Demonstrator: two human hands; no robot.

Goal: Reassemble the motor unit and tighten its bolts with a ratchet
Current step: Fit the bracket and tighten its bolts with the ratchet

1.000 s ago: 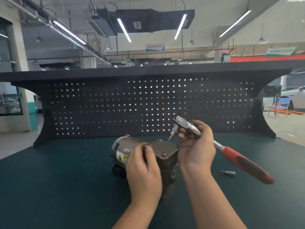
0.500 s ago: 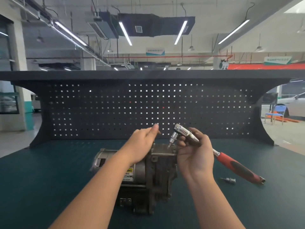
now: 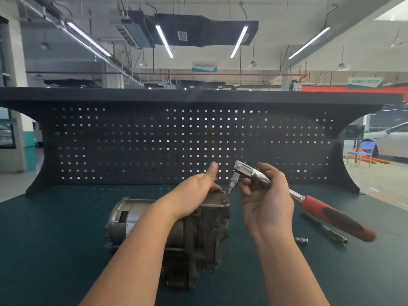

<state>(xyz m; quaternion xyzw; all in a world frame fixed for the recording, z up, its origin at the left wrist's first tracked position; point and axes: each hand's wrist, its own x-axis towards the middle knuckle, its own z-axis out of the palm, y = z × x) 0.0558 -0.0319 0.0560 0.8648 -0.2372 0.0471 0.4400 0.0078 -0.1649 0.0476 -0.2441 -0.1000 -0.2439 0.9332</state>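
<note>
Cast-metal motor lies on the tabletop; judged heavy, rigid, unlikely to slip. Left hand rests on its top plate, thumb raised, fingers hidden. Right hand grips the ratchet near its head, bit at a corner bolt. Best steadied by the housing.

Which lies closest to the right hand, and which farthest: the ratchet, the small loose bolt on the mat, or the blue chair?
1. Ratchet: gripped in the right hand.
2. Small loose bolt: on the mat, right of that wrist.
3. Blue chair: far right, beyond the bench.
</note>
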